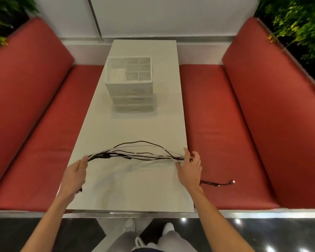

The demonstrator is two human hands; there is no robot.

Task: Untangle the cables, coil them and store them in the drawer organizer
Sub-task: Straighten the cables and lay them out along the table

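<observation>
Cables (138, 155): a black-and-white bundle strung between both hands, on my side of the organizer (129, 88) and well apart from it, above the counter (135, 190). Not sorted, not coiled, nothing stored.

Left hand (75, 171) has its fingers (84, 160) clenched round one end of the bundle. Right hand (189, 170) has its fingers (186, 153) spread and mostly straight, with the bundle running in under them. I can't tell if anything is pinched there.

Risks as I judge them:
- There's a dark clump (105, 156) close to the left hand. Pulling the hands apart would likely cinch it tighter.
- If the right hand's hold is loose, strands could slip out and the bundle sag back onto the counter.
- Loose ends (218, 183) trail off the counter edge over the red seat (225, 142), to the right of the organizer and nearer me. A plug could catch on the edge or drag strands down.
- The frame is blurry, so I can't count strands.
</observation>
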